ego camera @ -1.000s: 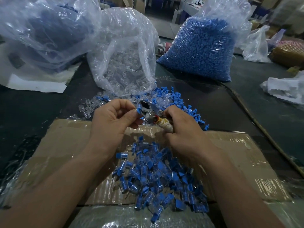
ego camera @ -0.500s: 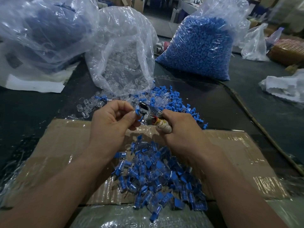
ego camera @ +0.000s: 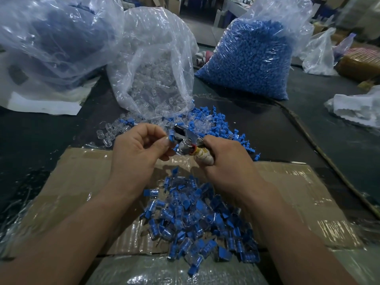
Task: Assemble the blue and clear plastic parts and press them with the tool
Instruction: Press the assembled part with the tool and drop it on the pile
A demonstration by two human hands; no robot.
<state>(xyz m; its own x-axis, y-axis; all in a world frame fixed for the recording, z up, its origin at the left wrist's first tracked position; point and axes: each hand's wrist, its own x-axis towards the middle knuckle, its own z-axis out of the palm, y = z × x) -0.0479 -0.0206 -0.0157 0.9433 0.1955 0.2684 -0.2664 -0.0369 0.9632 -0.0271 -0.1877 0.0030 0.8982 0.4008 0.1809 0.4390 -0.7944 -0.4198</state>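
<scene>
Both hands meet over the far edge of the cardboard sheet [ego camera: 82, 177] in the head view. Left hand [ego camera: 135, 153] pinches a small blue piece [ego camera: 171, 138] between thumb and forefinger, holding it right at the metal head of the tool [ego camera: 185, 140]; whether a clear part already sits on it is too small to tell. Right hand [ego camera: 224, 161] is curled round the tool's tape-wrapped handle [ego camera: 202, 156], probably ready to squeeze once the piece is seated.

Supplies lie within reach for quick repeats: loose clear parts [ego camera: 109, 132] spill from the open bag of clear parts [ego camera: 156, 75], loose blue parts [ego camera: 216, 122] lie just beyond the hands, and a full bag of blue parts [ego camera: 250, 58] stands farther back. Below the wrists, a pile of joined pieces [ego camera: 197, 221] rests on the cardboard, likely dropped there as finished work.
</scene>
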